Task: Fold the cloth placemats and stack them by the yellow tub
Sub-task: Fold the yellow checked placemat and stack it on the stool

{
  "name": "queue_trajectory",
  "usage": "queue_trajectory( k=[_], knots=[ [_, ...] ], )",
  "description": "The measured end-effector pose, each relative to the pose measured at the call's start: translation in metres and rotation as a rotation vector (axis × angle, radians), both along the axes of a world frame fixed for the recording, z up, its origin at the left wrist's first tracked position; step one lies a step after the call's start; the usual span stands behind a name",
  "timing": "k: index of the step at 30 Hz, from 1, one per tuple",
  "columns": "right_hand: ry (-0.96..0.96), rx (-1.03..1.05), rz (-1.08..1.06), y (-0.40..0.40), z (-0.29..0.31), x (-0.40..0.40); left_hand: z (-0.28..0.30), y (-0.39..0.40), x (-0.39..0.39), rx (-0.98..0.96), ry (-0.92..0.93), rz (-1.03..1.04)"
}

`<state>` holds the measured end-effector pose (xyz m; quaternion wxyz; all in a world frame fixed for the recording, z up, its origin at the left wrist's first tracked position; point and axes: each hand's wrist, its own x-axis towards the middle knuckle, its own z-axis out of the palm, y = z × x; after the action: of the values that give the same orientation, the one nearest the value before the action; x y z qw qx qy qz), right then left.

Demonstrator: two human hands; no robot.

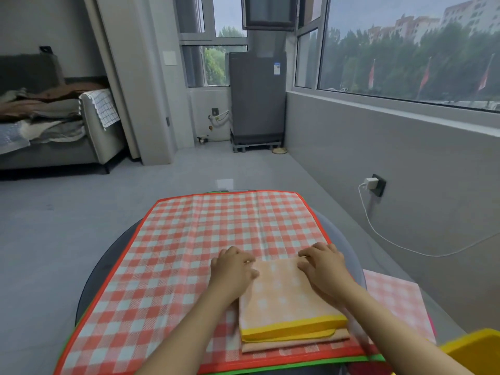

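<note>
A folded orange-checked placemat with a yellow border lies on a spread red-checked placemat with a red border. My left hand rests on the folded mat's far left corner, fingers curled at its edge. On the far right corner my right hand presses down, its fingers bent over that edge. A green border of another mat shows under the red one. The yellow tub is at the bottom right. A pink-checked cloth lies between the tub and the table's right side.
The mats cover a round dark table on a grey floor. A white charger and cable hang from the wall on the right. A washing machine stands at the back and a sofa with piled cloths at the left.
</note>
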<state>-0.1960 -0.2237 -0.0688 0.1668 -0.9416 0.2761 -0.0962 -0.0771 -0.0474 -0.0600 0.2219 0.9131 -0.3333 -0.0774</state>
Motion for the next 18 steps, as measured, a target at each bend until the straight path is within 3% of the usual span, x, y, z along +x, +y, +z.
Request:
queue_trajectory(
  k=[4,8,12,15,18],
  knots=[
    [-0.021,0.279,-0.058,-0.001,0.016,0.004,0.017,-0.005,0.008,0.030,0.183,0.100],
    [0.020,0.386,-0.032,-0.002,0.033,-0.005,0.035,-0.009,0.003,0.058,0.267,0.094],
    [-0.032,0.516,-0.027,-0.012,0.060,-0.030,0.054,-0.010,-0.006,-0.196,0.407,0.014],
    [-0.223,0.679,-0.030,-0.021,0.083,-0.058,0.075,-0.019,-0.023,-0.418,0.464,-0.006],
    [-0.382,0.675,-0.072,-0.032,0.105,-0.086,0.096,-0.040,-0.042,-0.569,0.472,-0.039]
  ],
)
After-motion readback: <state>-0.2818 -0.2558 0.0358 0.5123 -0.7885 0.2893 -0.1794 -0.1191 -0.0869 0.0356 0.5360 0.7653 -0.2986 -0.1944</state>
